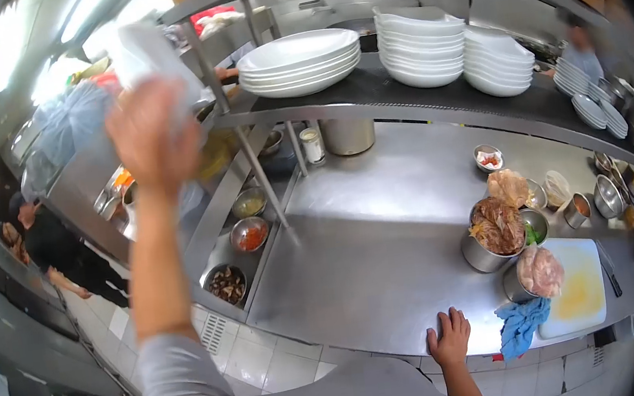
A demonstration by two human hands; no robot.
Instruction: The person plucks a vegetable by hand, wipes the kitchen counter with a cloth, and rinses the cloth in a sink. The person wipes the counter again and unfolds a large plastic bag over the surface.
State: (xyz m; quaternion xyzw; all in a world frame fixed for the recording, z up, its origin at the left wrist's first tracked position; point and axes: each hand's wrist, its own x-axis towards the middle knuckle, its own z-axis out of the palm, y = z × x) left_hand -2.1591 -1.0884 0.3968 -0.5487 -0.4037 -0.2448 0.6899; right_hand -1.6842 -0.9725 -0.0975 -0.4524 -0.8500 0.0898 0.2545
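My left hand (155, 139) is raised high at the upper left, beside the shelf post. It is smeared by motion, its fingers wrapped round a white object (148, 56) whose exact kind is too blurred to make out. Flat on the front edge of the steel counter (358, 272) rests my right hand (450, 337), fingers spread and holding nothing. A crumpled blue cloth (522, 325) lies to the right of that hand. Beyond the cloth is a white cutting board (574, 289) with yellow stains, and a knife (609, 269) lies along its right side.
Stacked white plates (300, 61) and bowls (421, 47) stand on the shelf over the counter. Metal pots of meat (497, 227) sit at the right. Small bowls of ingredients (249, 234) line the left side. A person in black (62, 245) stands at far left.
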